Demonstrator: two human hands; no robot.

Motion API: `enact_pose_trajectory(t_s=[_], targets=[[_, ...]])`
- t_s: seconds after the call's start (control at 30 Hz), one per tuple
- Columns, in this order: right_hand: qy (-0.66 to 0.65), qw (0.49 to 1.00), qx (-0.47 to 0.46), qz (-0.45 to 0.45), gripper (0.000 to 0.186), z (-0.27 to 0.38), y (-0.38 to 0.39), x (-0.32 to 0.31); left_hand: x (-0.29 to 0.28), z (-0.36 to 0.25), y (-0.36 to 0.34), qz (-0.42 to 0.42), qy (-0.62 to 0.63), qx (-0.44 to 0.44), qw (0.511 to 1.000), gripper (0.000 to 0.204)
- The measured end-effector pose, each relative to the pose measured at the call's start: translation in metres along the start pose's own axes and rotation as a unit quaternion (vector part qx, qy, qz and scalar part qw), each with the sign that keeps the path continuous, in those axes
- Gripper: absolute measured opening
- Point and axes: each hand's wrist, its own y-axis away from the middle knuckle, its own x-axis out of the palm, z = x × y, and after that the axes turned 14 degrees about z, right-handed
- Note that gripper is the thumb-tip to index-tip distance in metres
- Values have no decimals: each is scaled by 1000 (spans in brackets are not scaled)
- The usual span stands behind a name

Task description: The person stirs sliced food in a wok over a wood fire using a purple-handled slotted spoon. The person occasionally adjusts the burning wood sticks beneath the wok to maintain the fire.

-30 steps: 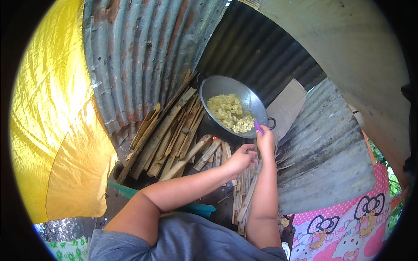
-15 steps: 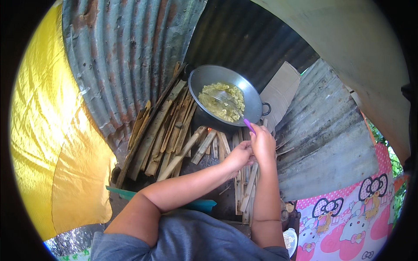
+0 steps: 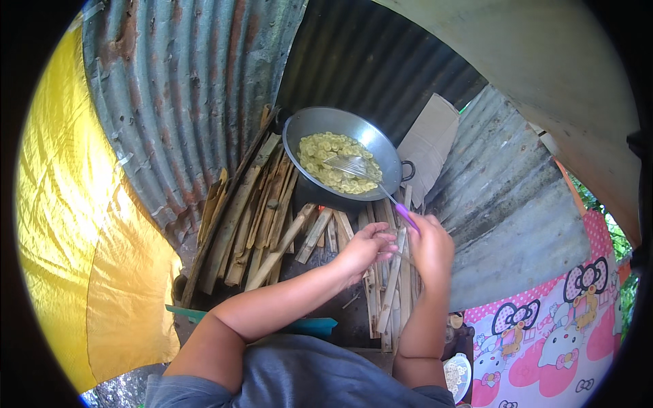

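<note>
A wide metal wok [image 3: 381, 143] sits over the firewood, holding yellowish round slices [image 3: 320, 149] in liquid. A slotted metal turner [image 3: 350, 165] with a purple handle rests its head among the slices. My right hand [image 3: 428, 248] grips that handle to the lower right of the wok. Beside it, my left hand [image 3: 371, 248] is below the wok over the wood, fingers apart and loosely bent, with nothing visible in them. A small orange glow [image 3: 322, 209] shows beneath the wok.
Stacked split wood [image 3: 252, 211] lies left and below. Corrugated sheets [image 3: 183, 102], cardboard [image 3: 428, 143], a yellow tarp [image 3: 61, 238] and a pink printed sheet [image 3: 544, 360] surround the fire. A green strip [image 3: 313, 325] runs near my body; a white container [image 3: 456, 377] stands lower right.
My right hand has moved right and down with the turner, whose head now shows atop the slices. My left hand has shifted slightly left, fingers more apart. The view has shifted a little.
</note>
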Motion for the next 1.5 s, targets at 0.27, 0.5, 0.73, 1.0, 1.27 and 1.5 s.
enact_pose_trajectory(t_s=[0.27,0.5,0.73,1.0,1.27,1.5], targets=[[-44,999,3,-21,26,-42,-25,23,3,6,-8,34,0,22,999,51],[-42,991,80,-102,26,-60,-61,60,-6,4,-7,-27,-63,59,996,43],[-243,967,82,-3,29,-60,-76,71,-12,-6,-6,-78,-53,33,995,40],[-101,990,71,-71,27,-74,-120,88,-10,-7,-7,-68,-58,26,996,41],[-171,984,-45,15,31,-27,-72,58,-13,-14,-1,-79,-36,35,996,39],[-20,993,69,90,26,7,-8,-10,2,-1,-2,-46,-21,35,998,36]])
